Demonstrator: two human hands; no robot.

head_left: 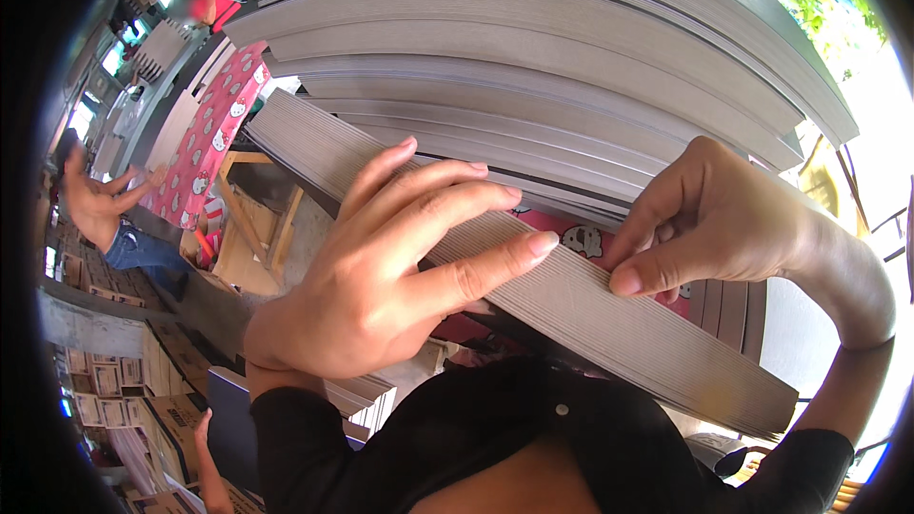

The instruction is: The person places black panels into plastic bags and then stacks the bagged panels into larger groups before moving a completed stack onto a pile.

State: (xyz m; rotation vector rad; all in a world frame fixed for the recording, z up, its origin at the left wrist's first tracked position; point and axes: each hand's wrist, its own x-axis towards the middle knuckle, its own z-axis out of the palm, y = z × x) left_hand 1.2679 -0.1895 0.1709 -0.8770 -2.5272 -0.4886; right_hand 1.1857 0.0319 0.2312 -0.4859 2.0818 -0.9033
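Observation:
A long bundle of thin grey-beige boards (666, 343) lies slantwise in front of me, its many layered edges turned up. Over its middle my left hand (371, 276) is spread, the thumb and fingers stretched across the board edges. My right hand (728, 219) is closed at the bundle's far edge, its thumb pressing on the board edges and its other fingers curled behind. What those fingers touch is partly hidden. A pink-red printed cover (576, 233) shows under and behind the bundle.
Tall stacks of grey boards (533, 38) rise just beyond my hands. At the left, a person (95, 195) reaches over a table with a pink patterned cover (205, 148). Nearby stands a wooden frame (233, 257). Cartons (105, 381) and another person's arm (209, 466) are lower left.

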